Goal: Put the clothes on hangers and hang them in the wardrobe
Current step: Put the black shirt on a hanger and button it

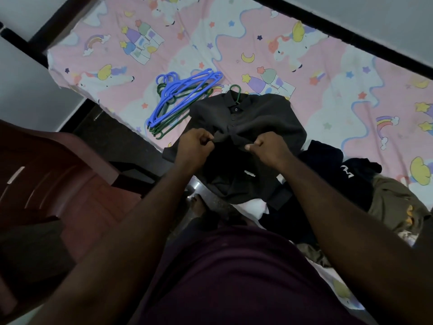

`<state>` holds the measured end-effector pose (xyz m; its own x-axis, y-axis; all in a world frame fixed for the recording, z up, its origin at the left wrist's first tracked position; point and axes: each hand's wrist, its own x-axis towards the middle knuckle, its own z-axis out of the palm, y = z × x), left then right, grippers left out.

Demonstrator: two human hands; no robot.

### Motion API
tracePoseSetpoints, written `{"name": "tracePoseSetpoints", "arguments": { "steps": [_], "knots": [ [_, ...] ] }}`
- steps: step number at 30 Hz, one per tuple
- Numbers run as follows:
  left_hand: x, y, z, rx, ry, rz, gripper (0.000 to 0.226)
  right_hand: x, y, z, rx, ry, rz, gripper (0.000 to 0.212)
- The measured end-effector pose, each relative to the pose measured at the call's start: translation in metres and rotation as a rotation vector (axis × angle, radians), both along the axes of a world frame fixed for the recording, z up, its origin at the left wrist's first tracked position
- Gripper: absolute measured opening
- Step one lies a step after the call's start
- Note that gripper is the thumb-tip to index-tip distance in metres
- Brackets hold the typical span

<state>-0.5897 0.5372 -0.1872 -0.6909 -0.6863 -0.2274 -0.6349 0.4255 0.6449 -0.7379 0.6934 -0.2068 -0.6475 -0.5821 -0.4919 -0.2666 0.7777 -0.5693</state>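
Observation:
A dark grey button-up shirt (253, 116) lies flat on the bed with a green hanger (237, 91) inside it; only the hook shows above the collar. My left hand (195, 143) pinches the shirt's front placket at mid-chest. My right hand (266, 144) pinches the other side of the placket, a short gap away. The lower part of the shirt hangs over the bed's edge toward me. A stack of blue and green hangers (180, 99) lies on the bed just left of the shirt.
The bed carries a pink cartoon sheet (339, 73). A heap of dark and olive clothes (365, 186) sits at the right of the shirt. A reddish-brown wooden chair (54, 174) stands at my left. The bed's dark frame (351, 36) runs along the far side.

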Motion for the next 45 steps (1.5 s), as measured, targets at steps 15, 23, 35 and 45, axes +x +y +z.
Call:
{"name": "tracePoseSetpoints", "arguments": {
  "steps": [15,23,35,45],
  "knots": [
    [0.005,0.016,0.003,0.097,-0.009,-0.079,0.01,0.078,-0.017,0.017,-0.538,-0.404,-0.474,0.029],
    [-0.001,0.009,0.014,0.199,0.052,-0.136,0.015,0.088,-0.023,0.019,-0.597,-0.386,-0.516,0.011],
    [0.003,0.002,0.014,0.271,0.033,-0.127,0.018,0.086,-0.022,0.023,-0.393,-0.167,-0.298,0.016],
    [-0.003,0.016,0.018,0.632,0.12,0.027,0.006,0.075,-0.022,0.024,-0.22,0.036,-0.126,0.013]
  ]
}}
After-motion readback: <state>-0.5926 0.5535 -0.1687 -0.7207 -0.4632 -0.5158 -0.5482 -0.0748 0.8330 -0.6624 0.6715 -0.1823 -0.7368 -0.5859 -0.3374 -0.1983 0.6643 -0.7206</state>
